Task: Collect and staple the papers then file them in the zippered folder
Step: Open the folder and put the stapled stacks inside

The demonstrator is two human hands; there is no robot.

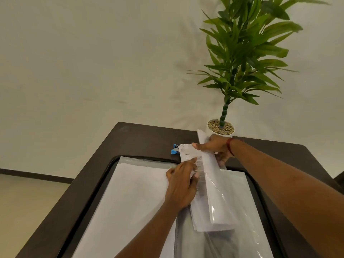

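Papers in both hands over the open folder

Papers (204,205): white stack, printed top sheet, lying lengthwise over the middle of the zippered folder (259,202). The far end reaches past the folder's far edge and the near end rests on a clear plastic sleeve (240,194) on the right half. The right part of the stack is tilted up, edge toward the camera.

Right hand (214,148): grip closed on the far end of the papers, thumb on top, fingers underneath. Red thread (230,146) on that wrist.

Left hand (181,185): index finger stretched out on the printed sheet, other fingers curled at the stack's left edge. Grip reads as closed on the papers.

Folder lies open flat on the dark tabletop (145,138), with its black zip border showing all round. A plain white sheet (130,192) covers its left half.

Blue stapler (175,148) sits on the tabletop just beyond the folder, touching or just beside the far left corner of the papers; can't tell which.

Potted plant (221,127) stands at the far edge, behind the right hand.
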